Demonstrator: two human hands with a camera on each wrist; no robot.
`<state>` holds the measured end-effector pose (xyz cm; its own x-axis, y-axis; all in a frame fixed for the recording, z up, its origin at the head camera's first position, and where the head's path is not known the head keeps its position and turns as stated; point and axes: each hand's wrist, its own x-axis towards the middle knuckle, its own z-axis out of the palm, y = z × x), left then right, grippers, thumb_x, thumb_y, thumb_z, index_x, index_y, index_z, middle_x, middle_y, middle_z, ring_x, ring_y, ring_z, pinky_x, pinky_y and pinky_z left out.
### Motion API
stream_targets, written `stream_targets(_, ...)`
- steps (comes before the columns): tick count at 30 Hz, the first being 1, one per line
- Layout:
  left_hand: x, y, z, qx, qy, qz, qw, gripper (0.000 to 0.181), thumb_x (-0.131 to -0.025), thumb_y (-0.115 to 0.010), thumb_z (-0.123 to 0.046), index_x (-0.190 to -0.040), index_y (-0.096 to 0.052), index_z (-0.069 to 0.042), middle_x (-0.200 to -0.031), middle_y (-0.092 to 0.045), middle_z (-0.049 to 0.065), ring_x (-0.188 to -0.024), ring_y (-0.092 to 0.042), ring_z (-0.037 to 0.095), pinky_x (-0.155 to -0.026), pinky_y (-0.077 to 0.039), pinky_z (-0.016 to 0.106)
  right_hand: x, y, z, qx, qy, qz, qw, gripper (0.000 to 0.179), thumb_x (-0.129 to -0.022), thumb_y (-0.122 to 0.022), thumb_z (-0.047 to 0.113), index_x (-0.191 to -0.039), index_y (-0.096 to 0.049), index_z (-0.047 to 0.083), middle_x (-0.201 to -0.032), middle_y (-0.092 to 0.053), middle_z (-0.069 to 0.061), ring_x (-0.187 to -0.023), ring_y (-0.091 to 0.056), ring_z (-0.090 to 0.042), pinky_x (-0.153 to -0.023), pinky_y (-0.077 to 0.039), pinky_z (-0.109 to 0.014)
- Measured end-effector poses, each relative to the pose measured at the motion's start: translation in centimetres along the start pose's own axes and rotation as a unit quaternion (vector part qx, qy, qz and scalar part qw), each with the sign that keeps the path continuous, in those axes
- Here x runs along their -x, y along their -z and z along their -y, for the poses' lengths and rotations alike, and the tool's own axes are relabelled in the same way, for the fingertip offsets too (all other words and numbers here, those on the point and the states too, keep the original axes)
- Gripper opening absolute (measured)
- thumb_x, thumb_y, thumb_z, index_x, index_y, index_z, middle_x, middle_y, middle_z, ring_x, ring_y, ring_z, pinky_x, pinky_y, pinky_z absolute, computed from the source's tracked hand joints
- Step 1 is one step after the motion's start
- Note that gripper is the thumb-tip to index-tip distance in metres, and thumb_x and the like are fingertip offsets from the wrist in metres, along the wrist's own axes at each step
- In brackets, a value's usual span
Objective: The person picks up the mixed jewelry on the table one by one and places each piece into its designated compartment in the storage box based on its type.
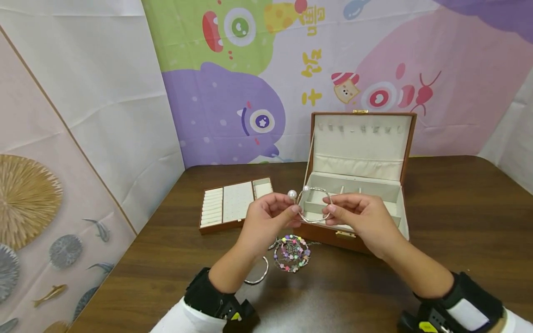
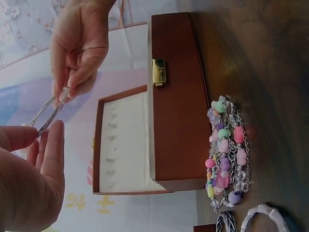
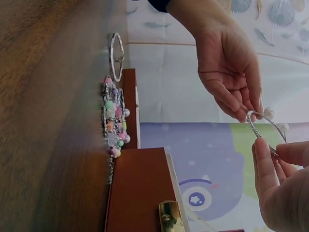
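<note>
Pearl bangle (image 1: 313, 222), pinched between left hand (image 1: 268, 218) and right hand (image 1: 367, 219)

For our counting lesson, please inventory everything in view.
table: one, dark brown, lower view
jewellery box: one, brown, open on table
tray: one, brown and cream, left of box
beads and chains: count unclear, multicoloured and silver, before box
second bangle: one, silver, left of beads
pearl bangle: one, silver, raised above table
backdrop: one, multicoloured, behind table
patterned panel: one, pink, far left
side cloths: two, white, flanking backdrop
wristbands: two, black, near bottom
sleeves: two, white, bottom edge
left hand: one, pinching pearl bangle
right hand: one, pinching pearl bangle
</note>
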<state>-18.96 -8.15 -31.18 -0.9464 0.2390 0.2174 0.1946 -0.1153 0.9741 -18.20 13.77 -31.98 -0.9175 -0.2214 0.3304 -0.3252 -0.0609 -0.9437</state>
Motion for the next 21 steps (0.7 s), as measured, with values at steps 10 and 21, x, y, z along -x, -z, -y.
stream_targets(10, -1.6, 0.9, 0.4, -0.069, 0.023, -0.004, 0.9974, 0.025, -0.087, -0.069, 0.002, -0.108, -0.062, 0.014, -0.095, -0.067, 0.018, -0.080, -0.067, 0.019, -0.073, -0.059, 0.040, -1.5, 1.7, 0.9, 0.024, 0.003, -0.015, 0.9996, 0.031, -0.095, -0.063, 0.005, -0.115, -0.060, -0.018, -0.095, -0.073, -0.002, -0.079, -0.071, -0.017, -0.076, -0.057, -0.034)
stream_targets(21, -5.4, 1.8, 2.6, -0.215, 0.107, 0.020, 0.9706, 0.026, -0.088, -0.070, -0.002, -0.111, -0.064, 0.006, -0.100, -0.064, 0.014, -0.081, -0.065, 0.019, -0.067, -0.059, 0.033, -5.7, 5.4, 1.6, 0.083, -0.087, -0.023, 0.9924, 0.036, -0.098, -0.056, 0.005, -0.122, -0.052, -0.021, -0.088, -0.069, -0.002, -0.075, -0.070, -0.011, -0.076, -0.057, -0.029)
